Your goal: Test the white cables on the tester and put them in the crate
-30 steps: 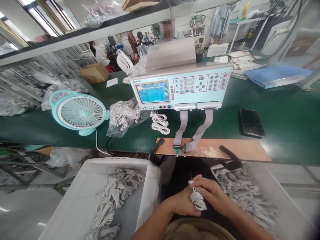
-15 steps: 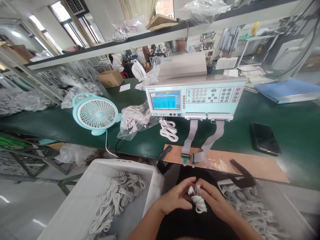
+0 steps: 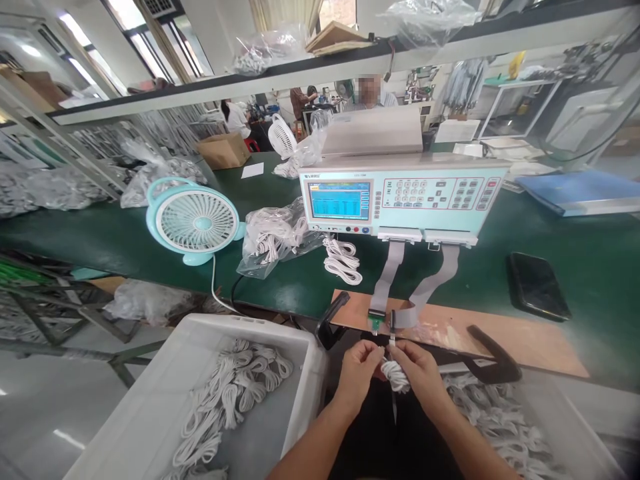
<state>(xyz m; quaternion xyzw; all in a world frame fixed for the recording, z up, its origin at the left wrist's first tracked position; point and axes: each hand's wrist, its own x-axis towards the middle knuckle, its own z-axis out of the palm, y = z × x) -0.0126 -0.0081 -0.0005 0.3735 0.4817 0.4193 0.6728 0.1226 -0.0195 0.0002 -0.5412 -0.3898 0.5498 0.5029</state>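
Observation:
A bundled white cable (image 3: 396, 377) hangs between my two hands, just below the front edge of the board. My right hand (image 3: 419, 372) is closed on one of its plug ends, which meets the small connector (image 3: 393, 327) on the right ribbon cable (image 3: 421, 293). With thumb and fingers pinched together, my left hand (image 3: 359, 371) grips the cable's other end, mostly hidden by the fingertips. Just above the left hand, a green circuit board (image 3: 376, 323) with a metal plug ends the left ribbon cable (image 3: 389, 277). Both ribbons run up to the tester (image 3: 400, 200).
At lower left a white bin (image 3: 295, 333) holds several bundled cables; more bundles (image 3: 505, 420) lie at lower right. Black clamps (image 3: 333, 317) sit along the wooden board (image 3: 450, 323). A phone (image 3: 539, 285), a fan (image 3: 200, 223) and bagged cables (image 3: 273, 237) rest on the green table.
Both hands have moved up to the board's edge with the cable. The right hand has brought a plug end to the right ribbon's connector; the left fingers have closed into a pinch.

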